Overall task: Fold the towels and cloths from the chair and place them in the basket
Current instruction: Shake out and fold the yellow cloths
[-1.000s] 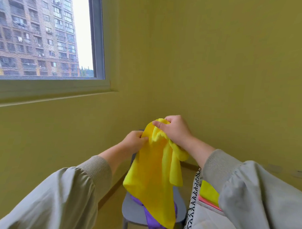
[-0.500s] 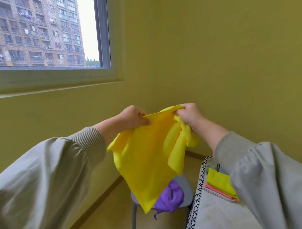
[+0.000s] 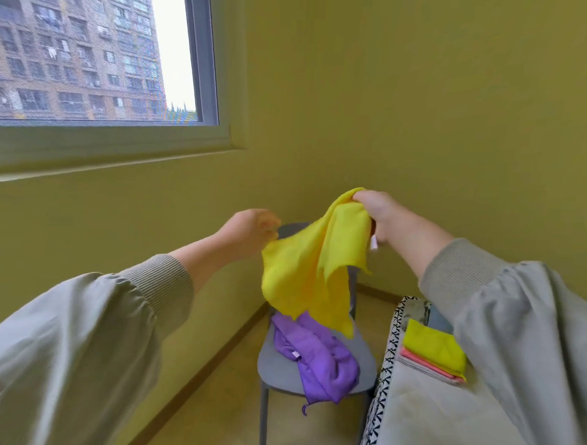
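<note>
Two hands [image 3: 248, 230] [image 3: 379, 215], two unfolded cloths [image 3: 303, 276] [image 3: 317, 359], one chair [image 3: 277, 365], one basket [image 3: 389, 352].

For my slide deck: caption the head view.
Left hand and right hand hold a yellow cloth above a purple cloth on the chair.

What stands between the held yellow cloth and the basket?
Nothing visible. The yellow cloth hangs above the chair; the basket beside it is open on top, holding folded cloths. Only the person's own right sleeve crosses above it.

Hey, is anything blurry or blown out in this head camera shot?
Head view: the left hand is smeared by motion blur where it holds the yellow cloth; the right hand looks sharper. Head view again: sky in the window is washed out white, with coloured shimmer on the building beside it.
</note>
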Motion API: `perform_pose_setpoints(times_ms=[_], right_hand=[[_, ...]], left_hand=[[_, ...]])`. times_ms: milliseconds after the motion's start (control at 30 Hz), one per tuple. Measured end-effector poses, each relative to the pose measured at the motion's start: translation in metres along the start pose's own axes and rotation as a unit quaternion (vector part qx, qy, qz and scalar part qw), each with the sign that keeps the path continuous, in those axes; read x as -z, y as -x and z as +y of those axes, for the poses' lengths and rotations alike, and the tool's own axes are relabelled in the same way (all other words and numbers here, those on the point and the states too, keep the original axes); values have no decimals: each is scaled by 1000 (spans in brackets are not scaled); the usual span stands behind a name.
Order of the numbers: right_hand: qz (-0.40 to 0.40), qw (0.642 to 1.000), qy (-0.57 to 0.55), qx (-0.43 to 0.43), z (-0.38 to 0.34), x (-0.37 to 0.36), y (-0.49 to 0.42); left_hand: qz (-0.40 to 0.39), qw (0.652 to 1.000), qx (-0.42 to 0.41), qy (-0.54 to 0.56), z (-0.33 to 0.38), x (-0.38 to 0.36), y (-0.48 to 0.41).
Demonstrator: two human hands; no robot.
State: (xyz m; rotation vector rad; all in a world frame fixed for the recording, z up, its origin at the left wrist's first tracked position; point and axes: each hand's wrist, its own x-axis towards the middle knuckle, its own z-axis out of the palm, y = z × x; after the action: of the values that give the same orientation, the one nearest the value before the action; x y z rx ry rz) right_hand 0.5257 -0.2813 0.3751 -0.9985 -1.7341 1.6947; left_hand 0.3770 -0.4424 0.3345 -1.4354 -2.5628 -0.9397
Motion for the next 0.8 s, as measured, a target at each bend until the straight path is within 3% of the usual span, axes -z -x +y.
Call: perform_pose_setpoints(times_ms=[67,133,200,300,400,500,633,800], right_hand=[[-4,999,-49,-8,-3,-7,-3],[0,997,-72,-18,-4,-13,-6],[10,997,-74,-26,-4,-19,-7],[19,997,-68,-40,-1,-27,-6],[11,996,-72,-41,3,-29,-10],[18,998,-56,-23,10,-26,-14],[-31,999,-12,-25,27,-27,-11],[-60,994,-32,-88,38,-27,-1]], left_hand=[[-69,996,-23,55,8,1,9],[-165,975,-10,151,13,0,20],[-209,950,10,230,10,-7,25],[-163,959,13,230,5,-29,26],[-39,978,13,206,10,-43,30],[17,966,58,252,10,-39,26],[-14,952,110,284,12,-14,11],[-157,923,132,327,12,13,2]])
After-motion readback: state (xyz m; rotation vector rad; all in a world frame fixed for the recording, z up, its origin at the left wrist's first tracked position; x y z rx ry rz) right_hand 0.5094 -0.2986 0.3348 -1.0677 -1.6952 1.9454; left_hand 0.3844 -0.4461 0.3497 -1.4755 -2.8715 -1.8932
